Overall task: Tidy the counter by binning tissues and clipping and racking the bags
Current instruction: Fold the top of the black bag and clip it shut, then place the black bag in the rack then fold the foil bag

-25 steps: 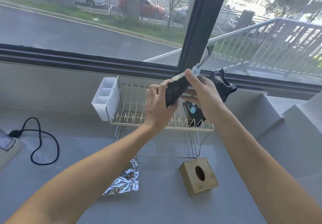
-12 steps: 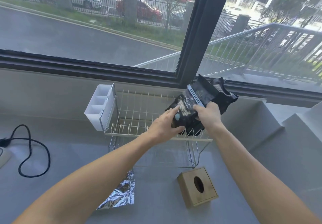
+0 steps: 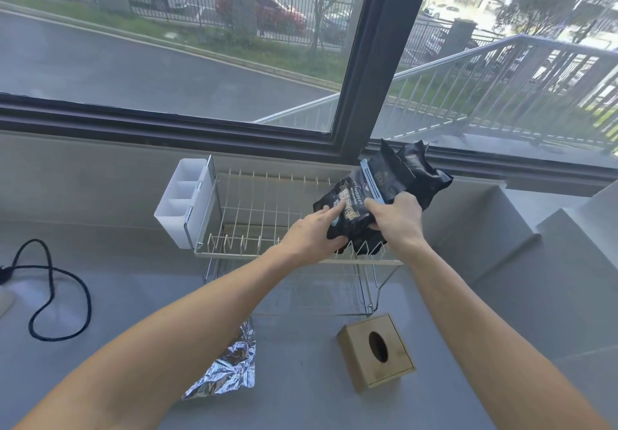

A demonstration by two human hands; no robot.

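A black snack bag [image 3: 354, 199] with a light blue clip [image 3: 371, 182] across its folded top rests tilted in the right end of the white wire dish rack [image 3: 261, 215]. My left hand [image 3: 311, 232] grips the bag's lower left side. My right hand [image 3: 394, 219] holds its right side just below the clip. Behind it another black bag [image 3: 421, 175] leans in the rack's far right corner. A crumpled silver foil bag [image 3: 227, 369] lies on the grey counter, partly hidden under my left forearm.
A white compartment caddy [image 3: 184, 199] hangs on the rack's left end. A wooden box with an oval hole [image 3: 376, 351] stands in front of the rack. A black cable [image 3: 50, 289] loops at the left. Grey steps [image 3: 535, 245] rise at the right below the window.
Both hands brought the clipped black bag down from chest height into the rack's right end, where it now rests among the wires.
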